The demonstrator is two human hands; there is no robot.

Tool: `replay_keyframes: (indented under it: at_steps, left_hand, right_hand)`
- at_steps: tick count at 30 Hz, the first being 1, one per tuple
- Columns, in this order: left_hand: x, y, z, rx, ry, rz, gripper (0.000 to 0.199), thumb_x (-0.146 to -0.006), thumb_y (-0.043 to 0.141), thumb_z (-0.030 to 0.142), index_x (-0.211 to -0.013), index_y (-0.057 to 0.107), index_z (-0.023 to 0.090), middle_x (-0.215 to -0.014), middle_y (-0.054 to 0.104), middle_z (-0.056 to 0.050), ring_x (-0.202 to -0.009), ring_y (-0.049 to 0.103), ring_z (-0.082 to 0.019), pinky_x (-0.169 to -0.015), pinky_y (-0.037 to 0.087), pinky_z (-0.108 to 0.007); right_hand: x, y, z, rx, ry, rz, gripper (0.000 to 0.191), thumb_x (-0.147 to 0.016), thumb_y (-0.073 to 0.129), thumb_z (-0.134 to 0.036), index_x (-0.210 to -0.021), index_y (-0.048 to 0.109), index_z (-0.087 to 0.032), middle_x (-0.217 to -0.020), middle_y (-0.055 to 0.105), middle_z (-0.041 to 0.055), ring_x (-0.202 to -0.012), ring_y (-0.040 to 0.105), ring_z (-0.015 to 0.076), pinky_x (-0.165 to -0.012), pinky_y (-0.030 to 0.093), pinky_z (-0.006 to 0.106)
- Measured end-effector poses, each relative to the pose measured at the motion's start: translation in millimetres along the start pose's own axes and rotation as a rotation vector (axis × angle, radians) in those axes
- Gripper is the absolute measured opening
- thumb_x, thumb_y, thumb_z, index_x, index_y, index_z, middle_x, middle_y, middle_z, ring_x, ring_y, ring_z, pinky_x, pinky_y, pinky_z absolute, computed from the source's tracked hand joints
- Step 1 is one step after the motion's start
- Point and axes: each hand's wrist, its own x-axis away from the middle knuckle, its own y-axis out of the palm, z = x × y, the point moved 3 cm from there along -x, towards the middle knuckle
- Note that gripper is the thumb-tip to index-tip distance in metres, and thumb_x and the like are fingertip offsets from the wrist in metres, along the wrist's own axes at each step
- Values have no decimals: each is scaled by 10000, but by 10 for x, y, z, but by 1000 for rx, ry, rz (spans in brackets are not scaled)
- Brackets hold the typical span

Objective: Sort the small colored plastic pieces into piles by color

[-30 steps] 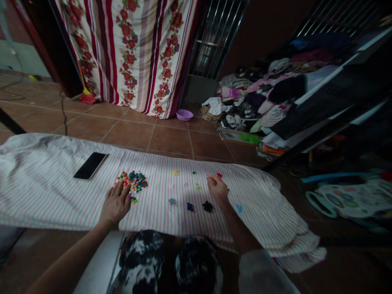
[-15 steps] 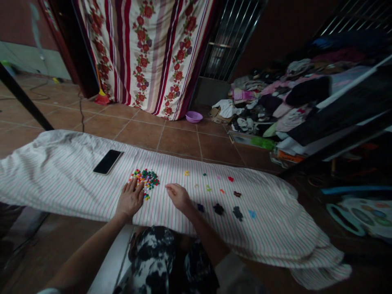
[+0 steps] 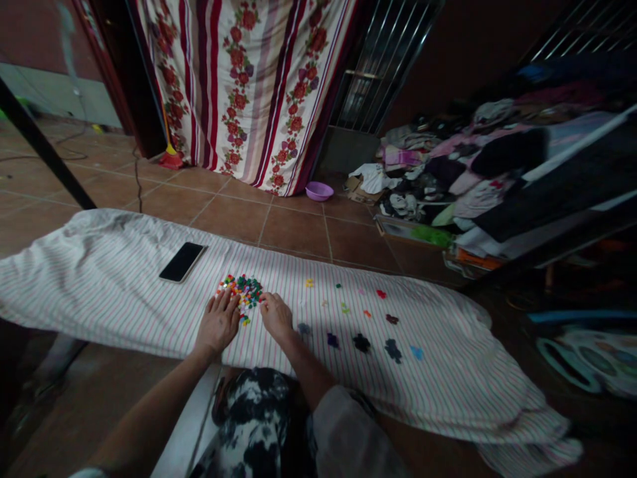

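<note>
A heap of tiny coloured pieces, like small beads or bricks (image 3: 249, 290), lies on a striped cloth (image 3: 124, 292). My left hand (image 3: 219, 323) rests palm down at its near left side, fingers stretched out and touching the edge pieces. At the heap's right edge is my right hand (image 3: 277, 317), fingers curled together with the tips against the pieces; whatever they pinch is too small to make out. Right of it lie small groups sorted by colour: yellow (image 3: 309, 283), red (image 3: 381, 294), dark purple (image 3: 332, 340), black (image 3: 361, 342), dark grey (image 3: 393, 350) and blue (image 3: 417, 352).
A phone (image 3: 183, 262) lies on the cloth left of the heap. Beyond, on the tiled floor, stand a purple basin (image 3: 319, 191) and a red broom (image 3: 171, 159) beside a floral curtain (image 3: 239, 99). Piled clothes (image 3: 448, 159) fill the back right.
My right hand has moved left, from apart to touching the heap's right edge. A greyish group beside its wrist now shows. My left hand stays by the heap; the view has shifted slightly.
</note>
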Motion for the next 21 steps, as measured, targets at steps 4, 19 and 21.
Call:
replay_keyframes:
  at_steps: [4,19,21]
  left_hand:
    - [4,1,-4,5,0,29,474,-944,316,338,-1320,556,180,-1440,501,-145,-1354,440,-273,-1097,344,-485]
    - [10,-2,-1,-12,37,6,473,-936,307,338,-1283,576,162,-1437,500,-154,-1366,422,-283,-1094,337,-493]
    - [11,1,-3,-13,40,15,468,-934,315,351,-1279,578,174,-1427,514,-146,-1365,423,-280,-1090,342,-490]
  right_hand:
    - [6,21,-14,-5,22,7,145,-896,536,-208,-971,646,-263,-977,661,29,-902,620,169,-757,433,258]
    - [146,64,142,-268,-17,126,150,-819,544,-135,-906,637,-214,-920,679,21,-826,637,154,-818,481,266]
    - [148,75,177,-305,-28,129,184,-825,524,-118,-923,649,-211,-919,681,22,-819,640,149,-801,488,259]
